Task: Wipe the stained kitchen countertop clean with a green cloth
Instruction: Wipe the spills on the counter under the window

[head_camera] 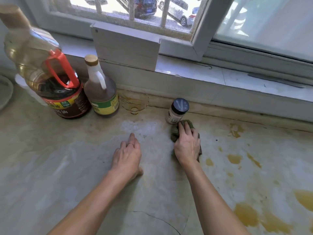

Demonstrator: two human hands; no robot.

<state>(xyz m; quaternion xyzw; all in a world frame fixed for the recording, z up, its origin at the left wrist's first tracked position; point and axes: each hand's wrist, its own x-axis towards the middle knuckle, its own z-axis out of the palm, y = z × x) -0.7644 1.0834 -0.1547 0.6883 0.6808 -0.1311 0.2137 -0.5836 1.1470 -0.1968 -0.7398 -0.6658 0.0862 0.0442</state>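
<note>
The pale marbled countertop (71, 167) fills the view. My right hand (187, 145) presses down on a crumpled green cloth (175, 132), fingers curled over it, just in front of a small spice jar. My left hand (127, 154) rests flat on the counter with nothing in it, fingers spread, a ring on one finger. Its fingertips touch a patch of white grains (138, 128). Yellow-brown stains (247, 216) spread over the counter's right side, with smaller spots (234, 158) to the right of the cloth.
At the back left stand a large oil jug with a red handle (55, 78) and a dark vinegar bottle (102, 92). A clear glass bowl (133, 100) and a spice jar (177, 111) sit by the tiled window ledge (220, 77). A plate edge (5, 94) shows far left.
</note>
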